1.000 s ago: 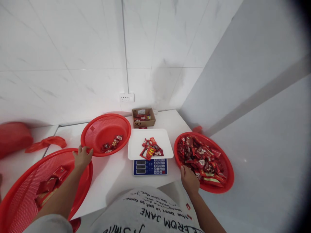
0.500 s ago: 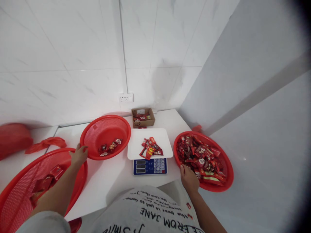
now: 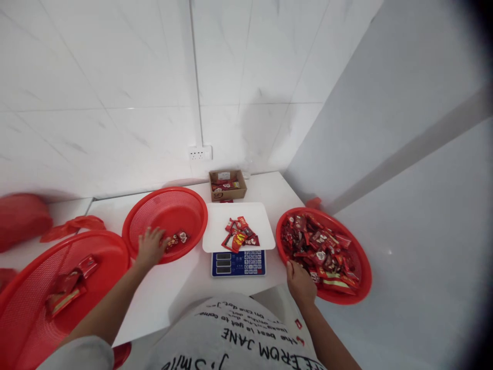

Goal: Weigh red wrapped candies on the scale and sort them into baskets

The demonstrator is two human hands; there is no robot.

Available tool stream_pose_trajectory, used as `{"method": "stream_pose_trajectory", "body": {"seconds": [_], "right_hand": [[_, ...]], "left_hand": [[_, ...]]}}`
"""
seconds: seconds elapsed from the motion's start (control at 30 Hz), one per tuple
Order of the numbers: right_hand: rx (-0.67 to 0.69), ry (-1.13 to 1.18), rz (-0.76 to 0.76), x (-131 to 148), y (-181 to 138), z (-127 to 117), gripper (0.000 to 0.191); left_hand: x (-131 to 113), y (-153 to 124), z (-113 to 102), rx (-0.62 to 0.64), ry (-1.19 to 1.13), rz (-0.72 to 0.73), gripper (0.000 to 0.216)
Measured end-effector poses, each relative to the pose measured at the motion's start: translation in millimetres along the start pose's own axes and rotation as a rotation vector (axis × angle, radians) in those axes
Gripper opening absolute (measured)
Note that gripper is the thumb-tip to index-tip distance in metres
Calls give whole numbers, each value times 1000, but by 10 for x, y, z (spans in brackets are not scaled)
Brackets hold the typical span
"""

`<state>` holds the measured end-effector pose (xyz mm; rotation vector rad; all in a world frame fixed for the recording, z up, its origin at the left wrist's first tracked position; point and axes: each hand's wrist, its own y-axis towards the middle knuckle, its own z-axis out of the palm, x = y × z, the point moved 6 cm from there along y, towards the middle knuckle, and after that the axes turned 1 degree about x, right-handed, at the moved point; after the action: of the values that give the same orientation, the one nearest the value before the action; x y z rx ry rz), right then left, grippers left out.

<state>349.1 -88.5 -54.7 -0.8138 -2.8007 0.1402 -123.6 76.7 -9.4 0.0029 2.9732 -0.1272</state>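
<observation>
My left hand [image 3: 150, 247] reaches over the near rim of the middle red basket [image 3: 138, 205], its fingers apart. Close to its fingertips lie a few small red snack packets [image 3: 177, 239], some hidden behind the hand. My right hand [image 3: 301, 282] grips the near left rim of the right red basket [image 3: 364, 290], which is heaped with red packets [image 3: 319, 246]. Between the two baskets is a digital scale [image 3: 239, 264]. On its white pan [image 3: 215, 226] rests a small pile of red packets [image 3: 239, 235].
A larger red basket [image 3: 111, 252] with several red packets [image 3: 67, 288] stands at the near left. Behind the scale is a small cardboard box [image 3: 228, 194] holding packets. Red plastic bags [image 3: 23, 218] lie at the far left. A wall socket [image 3: 200, 153] is above the table.
My left hand has moved right, from the left basket's rim into the middle basket. The middle basket has shifted slightly toward me. My right hand stays on its rim.
</observation>
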Motion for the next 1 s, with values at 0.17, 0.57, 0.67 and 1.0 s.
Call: {"method": "stream_pose_trajectory", "body": {"seconds": [0.17, 0.57, 0.67, 1.0], "right_hand": [[0, -3, -5, 13, -9, -11, 47], [-12, -4, -13, 11, -7, -15, 44], [3, 7, -7, 6, -6, -4, 45], [-13, 1, 3, 0, -9, -8, 43]], "left_hand": [[-656, -361, 306, 281, -221, 251, 52], [-232, -520, 151, 582, -98, 246, 42], [-79, -598, 129, 737, -54, 275, 26], [191, -497, 347, 522, 63, 105, 58]]}}
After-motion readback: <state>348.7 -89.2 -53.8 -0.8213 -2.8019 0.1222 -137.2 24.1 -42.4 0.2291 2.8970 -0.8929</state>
